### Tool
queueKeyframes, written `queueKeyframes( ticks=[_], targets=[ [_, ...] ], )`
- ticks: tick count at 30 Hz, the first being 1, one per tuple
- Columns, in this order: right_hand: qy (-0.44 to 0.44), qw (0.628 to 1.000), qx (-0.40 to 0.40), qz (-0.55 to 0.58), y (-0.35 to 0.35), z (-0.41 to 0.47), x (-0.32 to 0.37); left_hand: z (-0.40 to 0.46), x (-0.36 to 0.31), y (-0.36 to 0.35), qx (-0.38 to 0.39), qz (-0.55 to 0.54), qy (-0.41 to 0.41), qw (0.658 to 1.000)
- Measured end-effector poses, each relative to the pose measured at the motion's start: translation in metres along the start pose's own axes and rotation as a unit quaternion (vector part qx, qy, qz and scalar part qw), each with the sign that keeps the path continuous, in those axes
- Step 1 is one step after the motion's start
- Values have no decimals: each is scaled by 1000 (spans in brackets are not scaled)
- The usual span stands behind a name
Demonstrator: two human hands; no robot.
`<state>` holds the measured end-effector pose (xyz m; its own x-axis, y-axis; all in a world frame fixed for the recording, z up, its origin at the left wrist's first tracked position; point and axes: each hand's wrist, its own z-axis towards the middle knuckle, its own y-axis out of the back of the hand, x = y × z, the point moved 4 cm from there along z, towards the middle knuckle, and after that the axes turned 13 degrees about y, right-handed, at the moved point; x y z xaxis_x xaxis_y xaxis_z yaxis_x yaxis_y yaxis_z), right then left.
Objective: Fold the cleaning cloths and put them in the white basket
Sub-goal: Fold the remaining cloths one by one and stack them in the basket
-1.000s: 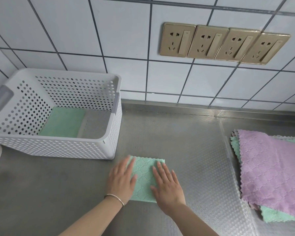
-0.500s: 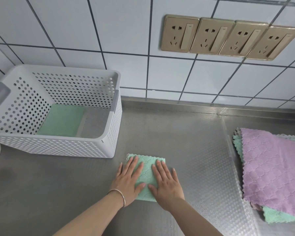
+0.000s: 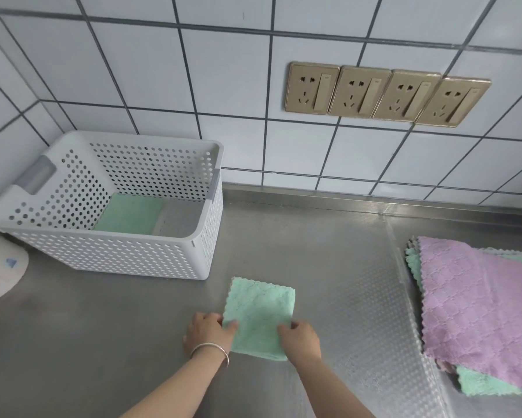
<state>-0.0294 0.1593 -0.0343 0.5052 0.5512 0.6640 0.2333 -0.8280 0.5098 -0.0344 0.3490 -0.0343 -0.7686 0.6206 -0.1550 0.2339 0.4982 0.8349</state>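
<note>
Both hands pinching the near corners of a folded green cloth on the steel desk

The left hand (image 3: 209, 330) – the one with the bracelet (image 3: 211, 350) – has its fingers curled on the cloth's near-left edge, thumb on top, and the right hand (image 3: 301, 336) grips the near-right corner the same way. The folded green cloth (image 3: 259, 312) lies flat on the desk (image 3: 102, 342), just in front of the white basket (image 3: 117, 251) – apart from it. Another green cloth (image 3: 130, 212) sits inside the basket. A stack of unfolded cloths (image 3: 477, 303), purple on top, lies well off to the right.
</note>
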Motion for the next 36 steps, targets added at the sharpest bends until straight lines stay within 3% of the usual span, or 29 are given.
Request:
queueKeyframes(
  ticks=[3,5,8,9,11,15,19,23,27,30,33,36],
  targets=[
    [-39,997,33,56,2,0,-8,-12,-3,2,88,-98,8,991],
    [-68,990,49,110,4,-3,-14,-21,2,2,155,-174,63,970],
    [-93,980,79,160,6,-16,-19,-40,7,-5,271,-305,177,896],
    [-94,978,89,162,7,-19,-20,-48,8,-4,287,-323,191,881],
    [-84,981,88,151,13,-28,-20,-55,4,-6,290,-324,171,884],
    [33,998,28,42,31,-37,-1,-59,-3,4,186,-231,23,955],
    [132,987,-66,67,50,-63,45,-74,-13,54,50,-186,-80,978],
    [255,948,-145,123,60,-97,114,-83,-23,130,-45,-227,-180,956],
    [345,902,-200,161,52,-115,191,-70,-19,211,-143,-290,-275,905],
    [379,882,-194,201,30,-114,253,-41,-8,277,-230,-316,-341,855],
    [378,879,-157,245,6,-99,304,-1,-2,326,-288,-295,-358,838],
    [353,911,-117,177,-23,-63,344,52,3,354,-313,-245,-322,859]
  ],
)
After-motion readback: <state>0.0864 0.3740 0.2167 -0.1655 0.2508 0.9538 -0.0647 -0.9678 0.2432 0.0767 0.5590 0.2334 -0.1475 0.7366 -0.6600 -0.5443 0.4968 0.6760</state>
